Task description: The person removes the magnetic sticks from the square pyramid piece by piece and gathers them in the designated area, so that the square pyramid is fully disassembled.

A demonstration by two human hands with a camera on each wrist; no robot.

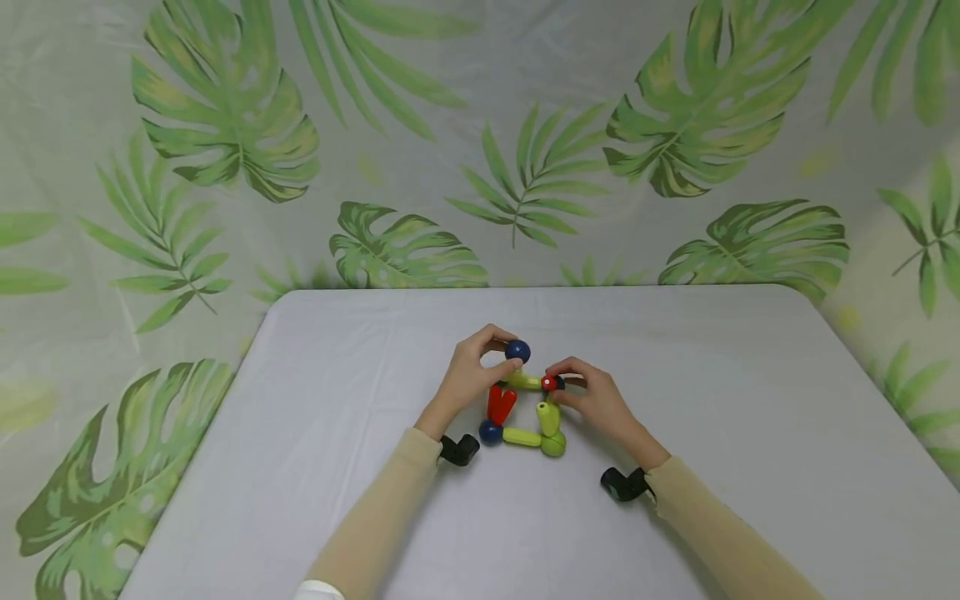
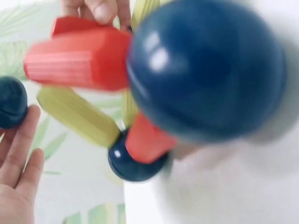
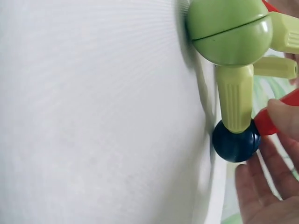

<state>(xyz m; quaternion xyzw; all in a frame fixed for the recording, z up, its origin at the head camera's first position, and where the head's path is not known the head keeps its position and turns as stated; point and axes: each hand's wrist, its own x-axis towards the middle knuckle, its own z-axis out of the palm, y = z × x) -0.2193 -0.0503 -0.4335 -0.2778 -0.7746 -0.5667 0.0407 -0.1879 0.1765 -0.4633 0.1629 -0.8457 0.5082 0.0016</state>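
A square construction of magnetic rods and balls stands on the table between the hands. My left hand holds a blue ball between thumb and fingers, above the back left corner. With thumb and fingers, my right hand pinches a red rod, which meets a dark blue ball at the back right corner. At the front are another blue ball, a yellow-green rod and a green ball. Red rods rise from the front blue ball. A yellow-green rod rises from the green ball.
The white-covered table extends around the construction. Behind it hangs a leaf-patterned cloth. A black wrist camera sits on each wrist, the left one near the front blue ball, the right one farther off.
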